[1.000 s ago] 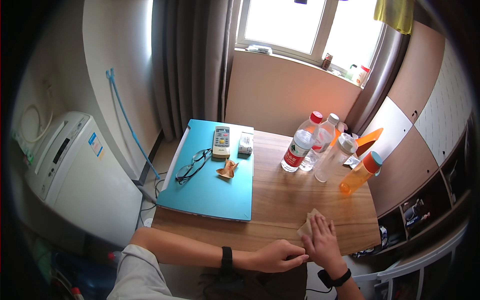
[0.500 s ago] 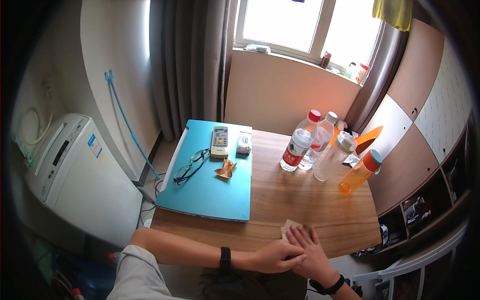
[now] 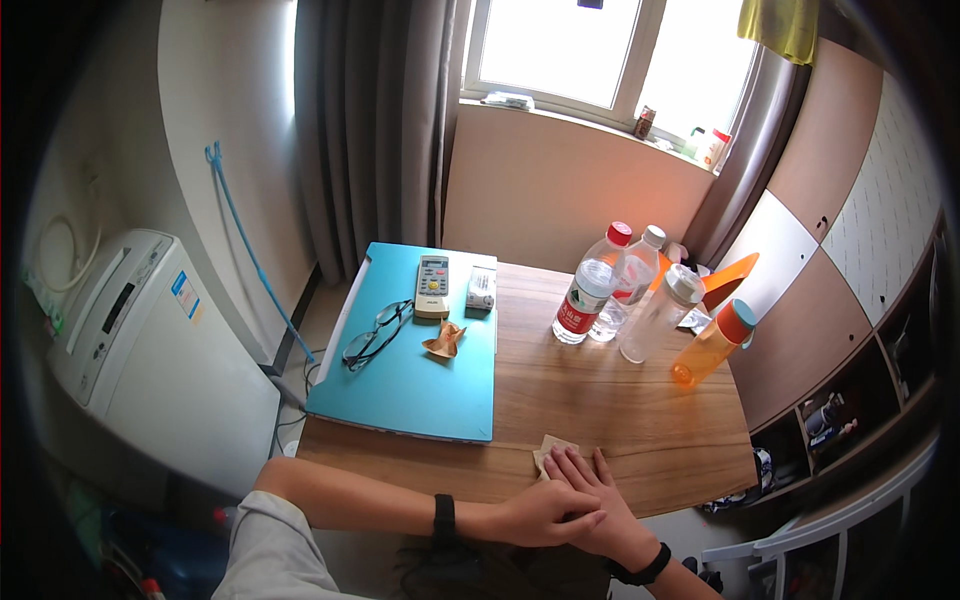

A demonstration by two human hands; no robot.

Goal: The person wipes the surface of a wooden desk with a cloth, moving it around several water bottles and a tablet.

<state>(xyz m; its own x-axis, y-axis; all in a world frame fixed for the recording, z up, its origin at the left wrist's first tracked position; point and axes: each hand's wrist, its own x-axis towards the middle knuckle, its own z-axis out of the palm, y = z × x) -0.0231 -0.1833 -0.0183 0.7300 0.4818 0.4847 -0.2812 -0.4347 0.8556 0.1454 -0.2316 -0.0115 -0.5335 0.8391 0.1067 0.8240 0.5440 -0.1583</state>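
My right hand (image 3: 592,497) lies palm down with its fingers stretched out. Beneath the fingertips is a folded tan wipe (image 3: 552,449), paper or cloth, against the wooden table (image 3: 545,390) near its front edge. My left hand (image 3: 548,514) is closed, fingers curled, over the near side of the right hand, apparently touching it. Whatever may be inside the left hand is hidden. Behind the hands sits a turquoise board (image 3: 420,400) bearing eyeglasses (image 3: 376,335), a remote control (image 3: 433,287), a small white box (image 3: 481,288) and a crumpled brown scrap (image 3: 446,340).
At the table's right stand a red-capped water bottle (image 3: 590,290), a white-capped bottle (image 3: 628,285), a clear bottle (image 3: 650,325) and a tilted orange bottle (image 3: 710,350). A white washing machine (image 3: 170,370) is at left; a pale chair (image 3: 850,520) is at lower right.
My right hand and the wipe beneath it have slid left along the table. The left hand has stayed nearly in place, and the whole view has shifted slightly.
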